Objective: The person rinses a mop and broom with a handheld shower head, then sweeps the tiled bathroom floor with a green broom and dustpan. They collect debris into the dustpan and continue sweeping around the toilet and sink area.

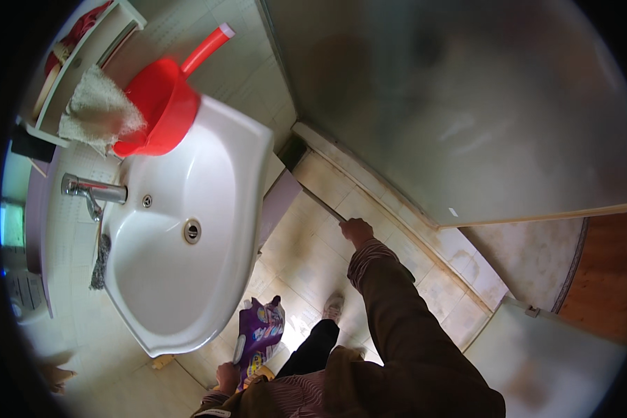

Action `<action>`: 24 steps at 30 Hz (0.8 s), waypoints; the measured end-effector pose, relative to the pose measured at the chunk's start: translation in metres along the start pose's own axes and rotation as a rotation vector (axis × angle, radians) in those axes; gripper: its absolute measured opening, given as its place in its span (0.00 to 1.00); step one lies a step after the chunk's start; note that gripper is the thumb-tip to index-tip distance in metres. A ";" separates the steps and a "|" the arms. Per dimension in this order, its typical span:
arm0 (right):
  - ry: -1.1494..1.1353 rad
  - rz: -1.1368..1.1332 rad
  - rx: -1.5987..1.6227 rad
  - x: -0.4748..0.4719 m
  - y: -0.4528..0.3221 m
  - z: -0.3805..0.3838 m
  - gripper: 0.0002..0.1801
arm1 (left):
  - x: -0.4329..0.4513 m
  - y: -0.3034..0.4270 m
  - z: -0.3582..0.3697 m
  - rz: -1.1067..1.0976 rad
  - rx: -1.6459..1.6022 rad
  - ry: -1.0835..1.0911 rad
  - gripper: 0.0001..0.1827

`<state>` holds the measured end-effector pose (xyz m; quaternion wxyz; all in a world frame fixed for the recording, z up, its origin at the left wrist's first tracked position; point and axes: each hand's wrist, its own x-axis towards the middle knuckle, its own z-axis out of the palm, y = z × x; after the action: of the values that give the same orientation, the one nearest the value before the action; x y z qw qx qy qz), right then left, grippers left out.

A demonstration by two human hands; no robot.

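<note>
My left hand (228, 377) is closed on a purple printed plastic package (261, 334), which hangs low beside the sink's front edge. My right hand (356, 231) reaches forward over the floor and grips the end of a thin dark strip (321, 204). That strip runs back to the lilac cabinet panel (281, 201) under the sink; whether it is a rod or a door seen edge-on, I cannot tell. Left of both hands is the white ceramic washbasin (214, 172), with a chrome faucet (96, 190) at its back.
A red plastic dipper (162, 104) sits on the basin's far rim, with a pale cloth (100, 107) by it. A grey scrubbing pad (100, 264) hangs near the faucet. Frosted glass panels (449, 104) rise from a tiled curb (392, 196) on the right. My shoe (334, 306) stands on tiles.
</note>
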<state>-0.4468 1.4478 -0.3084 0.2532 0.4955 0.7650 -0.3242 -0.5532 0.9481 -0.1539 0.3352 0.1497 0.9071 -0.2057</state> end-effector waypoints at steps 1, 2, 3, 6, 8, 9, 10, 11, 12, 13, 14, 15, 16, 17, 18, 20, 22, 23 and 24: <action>0.017 -0.079 -0.067 0.005 0.012 0.011 0.18 | -0.001 -0.001 -0.001 0.004 -0.006 -0.010 0.15; 0.034 -0.151 -0.140 0.006 0.039 0.029 0.19 | 0.003 -0.002 0.000 0.007 0.020 -0.010 0.14; 0.095 -0.195 -0.125 -0.002 0.076 0.052 0.19 | 0.007 -0.001 0.001 0.020 0.015 0.008 0.14; -0.126 -0.167 -0.114 -0.093 0.182 0.107 0.22 | 0.009 -0.010 0.005 0.016 0.003 0.031 0.14; -0.194 0.111 0.003 -0.200 0.231 0.122 0.30 | 0.006 -0.008 0.002 0.014 0.037 0.048 0.14; -0.302 0.376 0.106 -0.255 0.226 0.094 0.34 | 0.009 -0.003 0.000 0.032 0.064 0.061 0.13; -0.340 0.586 0.140 -0.296 0.268 0.126 0.36 | 0.031 -0.008 0.017 0.275 0.392 -0.080 0.12; -0.296 0.455 0.127 -0.325 0.283 0.152 0.35 | 0.063 -0.067 0.073 0.434 0.554 0.041 0.12; -0.233 0.423 0.147 -0.368 0.331 0.186 0.34 | 0.083 -0.026 0.080 0.543 0.541 0.047 0.12; -0.321 0.664 0.218 -0.381 0.304 0.145 0.30 | 0.081 -0.008 0.066 0.470 0.470 0.072 0.12; -0.321 0.769 0.235 -0.417 0.327 0.151 0.28 | 0.074 0.035 0.059 0.479 0.399 0.089 0.12; -0.236 0.742 0.220 -0.445 0.337 0.147 0.26 | 0.061 0.068 0.046 0.488 0.344 0.126 0.12; -0.215 0.709 0.228 -0.465 0.301 0.093 0.24 | 0.048 0.075 0.027 0.449 0.349 0.177 0.13; -0.238 0.747 0.257 -0.479 0.319 0.097 0.23 | 0.040 0.101 0.018 0.492 0.378 0.198 0.13; -0.270 0.766 0.280 -0.482 0.339 0.109 0.22 | 0.032 0.123 0.012 0.526 0.408 0.215 0.13; -0.273 0.730 0.263 -0.498 0.372 0.137 0.21 | 0.018 0.153 0.009 0.598 0.479 0.237 0.13; -0.221 0.581 0.178 -0.519 0.380 0.184 0.21 | 0.008 0.156 0.010 0.623 0.554 0.255 0.13; -0.226 0.461 0.146 -0.522 0.391 0.194 0.22 | 0.002 0.167 0.008 0.652 0.583 0.270 0.13; -0.206 0.368 0.181 -0.526 0.371 0.167 0.24 | -0.001 0.160 0.003 0.644 0.614 0.289 0.13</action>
<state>0.1071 1.1215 -0.1371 0.3394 0.6118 0.5996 -0.3886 -0.4856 1.0859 -0.1987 0.1924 0.5430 0.7490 -0.3272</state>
